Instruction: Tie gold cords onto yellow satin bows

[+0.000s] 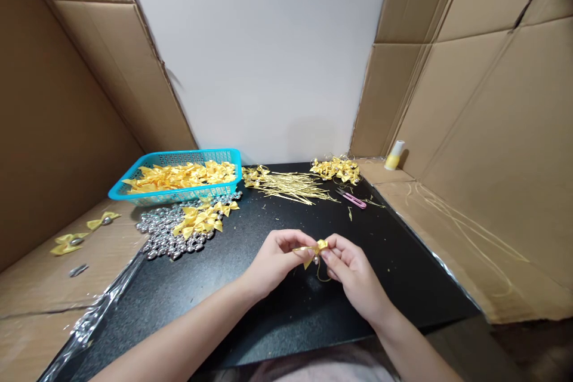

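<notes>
A small yellow ribbon bow [321, 245] is pinched between both hands above the black table, a silver bead [316, 260] hanging at its underside. My left hand [280, 258] grips the bow's left part with thumb and fingers, where a gold cord sticks out. On the bow's right side, my right hand [351, 267] is closed with thumb and forefinger. A thin loop of gold cord [319, 277] droops below, near the right fingers. The fingertips partly hide the bow's middle.
A blue basket [176, 194] of yellow bows stands back left, silver beads [165, 233] before it. Cut gold cords [295, 186], finished-looking bows [336, 169] and pink snips [353, 198] lie behind the hands. A thread spool [394, 156] stands back right, between cardboard walls.
</notes>
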The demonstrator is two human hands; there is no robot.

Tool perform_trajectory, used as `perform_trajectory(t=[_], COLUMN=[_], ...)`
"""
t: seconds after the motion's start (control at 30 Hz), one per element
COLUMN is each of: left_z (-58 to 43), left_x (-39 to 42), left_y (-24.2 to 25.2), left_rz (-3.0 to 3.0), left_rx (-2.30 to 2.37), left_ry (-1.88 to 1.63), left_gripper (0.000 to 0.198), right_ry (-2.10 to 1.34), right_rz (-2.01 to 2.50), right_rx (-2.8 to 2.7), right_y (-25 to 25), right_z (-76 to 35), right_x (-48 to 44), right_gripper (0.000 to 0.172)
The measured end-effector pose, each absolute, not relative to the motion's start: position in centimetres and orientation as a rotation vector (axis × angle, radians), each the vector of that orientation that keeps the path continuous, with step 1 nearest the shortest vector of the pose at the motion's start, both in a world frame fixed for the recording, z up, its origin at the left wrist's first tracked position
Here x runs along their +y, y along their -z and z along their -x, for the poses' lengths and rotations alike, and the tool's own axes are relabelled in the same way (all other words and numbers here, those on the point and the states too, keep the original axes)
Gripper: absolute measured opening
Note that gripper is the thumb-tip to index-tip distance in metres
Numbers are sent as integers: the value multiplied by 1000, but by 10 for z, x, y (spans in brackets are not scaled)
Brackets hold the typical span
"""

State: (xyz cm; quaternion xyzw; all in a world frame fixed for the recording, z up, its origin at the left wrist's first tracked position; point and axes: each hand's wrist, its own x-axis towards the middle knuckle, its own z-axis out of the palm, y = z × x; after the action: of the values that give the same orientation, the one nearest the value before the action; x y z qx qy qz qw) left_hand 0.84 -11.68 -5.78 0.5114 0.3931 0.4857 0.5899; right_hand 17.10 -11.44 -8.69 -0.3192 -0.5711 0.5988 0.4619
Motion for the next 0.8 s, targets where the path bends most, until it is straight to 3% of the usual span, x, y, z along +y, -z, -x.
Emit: perform_trajectory(t=[0.8], left_z=[-6], left_x=[-112], left_y=[64], left_rz=[-1100], left_rx=[961], left_ry=[-1230], left_gripper=[12], right_ry=[-1209], right_rz=[927], right_rx=[-1434], right_y=[87], right_z=[-178], right_x=[-117], right_gripper=[24])
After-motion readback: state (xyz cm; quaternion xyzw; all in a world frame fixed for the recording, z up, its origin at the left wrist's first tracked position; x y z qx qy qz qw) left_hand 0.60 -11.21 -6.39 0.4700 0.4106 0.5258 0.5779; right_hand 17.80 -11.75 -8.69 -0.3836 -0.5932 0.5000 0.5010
